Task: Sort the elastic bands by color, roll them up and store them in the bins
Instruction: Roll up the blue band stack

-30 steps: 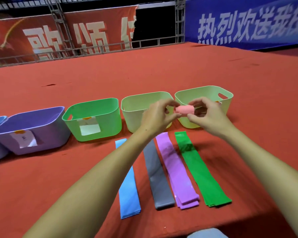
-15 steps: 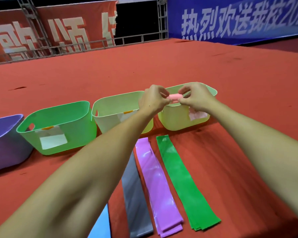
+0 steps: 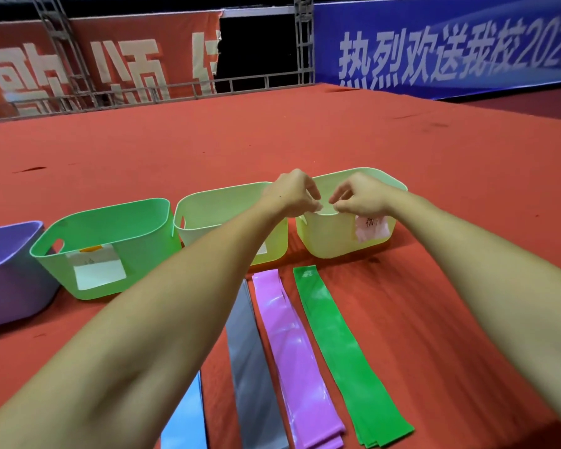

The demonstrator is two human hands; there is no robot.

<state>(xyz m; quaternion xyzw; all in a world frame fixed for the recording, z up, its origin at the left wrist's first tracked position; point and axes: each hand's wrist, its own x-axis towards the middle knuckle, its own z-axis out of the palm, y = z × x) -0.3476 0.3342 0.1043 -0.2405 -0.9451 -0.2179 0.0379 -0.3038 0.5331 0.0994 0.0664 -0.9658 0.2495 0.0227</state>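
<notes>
Both hands are over the yellow bin (image 3: 340, 236), the rightmost of the row, and no roll shows between them, so I can't tell whether a rolled band sits inside or hides behind the fingers. Left hand (image 3: 292, 196) hangs with fingers curled down at the near rim; whether they pinch anything, I cannot tell. Right hand (image 3: 358, 197) mirrors it, fingertips bent toward the rim, grip equally unclear. The step looks like a drop into this bin: best done low, inside the walls, so a roll doesn't spring open or bounce out. On the red cloth (image 3: 434, 286) in front lie the green band (image 3: 337, 345), the pink band (image 3: 292, 351), the grey band (image 3: 250, 367) and the blue band (image 3: 185, 416), flat, side by side. Pull back high, clear of the rim; open cloth to the right gives room.
</notes>
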